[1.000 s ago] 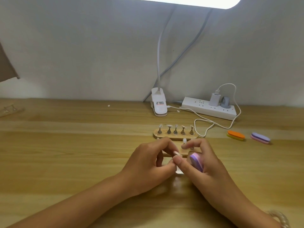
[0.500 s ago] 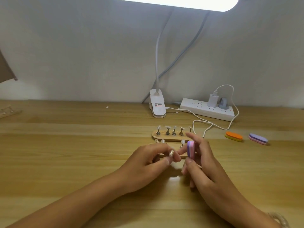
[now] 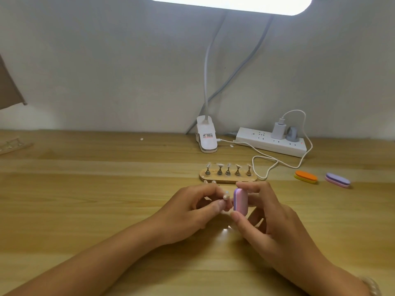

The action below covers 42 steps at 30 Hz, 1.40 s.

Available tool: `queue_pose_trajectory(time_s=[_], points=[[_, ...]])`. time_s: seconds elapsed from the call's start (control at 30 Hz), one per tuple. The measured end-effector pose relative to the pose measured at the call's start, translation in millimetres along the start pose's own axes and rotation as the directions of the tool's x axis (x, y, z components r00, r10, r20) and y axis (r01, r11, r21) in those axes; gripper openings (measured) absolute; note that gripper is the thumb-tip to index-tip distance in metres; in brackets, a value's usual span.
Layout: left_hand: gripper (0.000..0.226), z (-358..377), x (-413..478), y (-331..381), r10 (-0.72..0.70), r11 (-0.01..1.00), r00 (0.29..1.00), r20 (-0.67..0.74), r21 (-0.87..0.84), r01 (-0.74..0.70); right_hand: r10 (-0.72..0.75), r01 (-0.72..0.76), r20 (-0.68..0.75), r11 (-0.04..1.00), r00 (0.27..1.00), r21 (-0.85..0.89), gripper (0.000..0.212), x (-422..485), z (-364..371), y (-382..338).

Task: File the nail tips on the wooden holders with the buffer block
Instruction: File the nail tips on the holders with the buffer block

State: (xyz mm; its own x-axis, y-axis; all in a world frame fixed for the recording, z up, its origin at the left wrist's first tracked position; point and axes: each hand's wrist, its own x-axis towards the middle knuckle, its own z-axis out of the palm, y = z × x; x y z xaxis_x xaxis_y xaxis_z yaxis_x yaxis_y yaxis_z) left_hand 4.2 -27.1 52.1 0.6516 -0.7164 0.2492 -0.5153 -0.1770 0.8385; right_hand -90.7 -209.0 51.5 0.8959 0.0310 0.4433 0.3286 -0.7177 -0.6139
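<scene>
My left hand (image 3: 192, 212) pinches a small stand with a pale nail tip (image 3: 226, 196) between thumb and fingers. My right hand (image 3: 263, 218) grips a pink and purple buffer block (image 3: 240, 201) upright, its edge right beside the nail tip. Behind the hands lies a wooden holder (image 3: 228, 178) with several metal stands, each carrying a nail tip. A second wooden holder sits mostly hidden under my left hand, with two nail tips (image 3: 209, 182) showing above my fingers.
An orange and yellow buffer block (image 3: 305, 176) and a purple and pink one (image 3: 337, 180) lie to the right. A white power strip (image 3: 271, 142), its looping cable (image 3: 267, 165) and a clip lamp base (image 3: 206, 135) stand at the back. Another holder (image 3: 10, 144) lies far left.
The buffer block has turned from flat in my right fingers to upright and come up against the nail tip. My left hand lifted the nail tip slightly.
</scene>
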Motion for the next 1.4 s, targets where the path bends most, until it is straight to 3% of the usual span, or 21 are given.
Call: queue_pose_trajectory(time_s=[0.13,0.23,0.37,0.5,0.63,0.77,0.9,1.03,1.17,1.3,1.4], points=[[0.013,0.1,0.0,-3.3,0.022,0.998,1.0,-0.01,0.056,-0.022,0.01,-0.011,-0.053,1.0,0.999,-0.029,0.043,0.6,-2.5,-1.5],[0.013,0.4,0.1,-4.9,-0.006,1.0,1.0,-0.026,0.006,0.007,-0.021,0.016,-0.09,0.998,0.996,-0.059,0.043,1.9,-5.7,-2.3],[0.013,1.0,0.3,-6.1,-0.002,1.0,1.0,0.023,-0.014,0.003,-0.09,0.087,-0.016,0.985,0.996,-0.146,0.042,1.4,-2.8,-5.9],[0.012,3.8,-0.3,-4.4,0.039,0.996,0.996,0.077,0.081,-0.046,0.016,-0.025,-0.102,0.996,0.995,-0.083,0.041,4.4,-4.8,1.0],[0.017,2.1,0.0,-4.9,0.022,0.997,0.994,0.106,0.077,-0.03,-0.038,0.039,0.012,0.987,0.999,-0.156,0.045,1.2,-0.8,-3.8],[0.014,1.8,0.4,-4.0,0.015,0.996,0.995,0.098,0.09,-0.023,0.091,-0.092,-0.079,0.996,0.993,-0.021,0.047,6.5,-5.8,0.9],[0.014,1.3,-0.3,-3.9,0.005,0.996,0.994,0.112,0.085,-0.015,0.001,0.001,0.015,0.988,1.0,-0.155,0.048,2.1,-2.1,-5.5],[0.016,1.9,1.2,-3.8,0.0,0.996,0.996,0.092,0.09,-0.008,0.11,-0.114,-0.076,0.992,0.991,-0.049,0.05,6.6,-7.0,-0.5],[0.014,1.1,1.3,-5.3,0.0,0.996,0.994,0.105,0.084,-0.009,0.025,-0.023,0.007,0.988,1.0,-0.151,0.049,3.4,-3.4,-5.4],[0.014,1.6,2.0,-4.8,-0.001,0.996,0.997,0.079,0.087,-0.006,0.115,-0.119,-0.063,0.991,0.991,-0.066,0.049,6.4,-7.2,-0.8],[0.012,0.7,0.5,-4.7,0.0,0.997,0.995,0.102,0.076,-0.007,0.03,-0.029,0.006,0.986,1.0,-0.164,0.049,2.6,-4.8,-6.0]])
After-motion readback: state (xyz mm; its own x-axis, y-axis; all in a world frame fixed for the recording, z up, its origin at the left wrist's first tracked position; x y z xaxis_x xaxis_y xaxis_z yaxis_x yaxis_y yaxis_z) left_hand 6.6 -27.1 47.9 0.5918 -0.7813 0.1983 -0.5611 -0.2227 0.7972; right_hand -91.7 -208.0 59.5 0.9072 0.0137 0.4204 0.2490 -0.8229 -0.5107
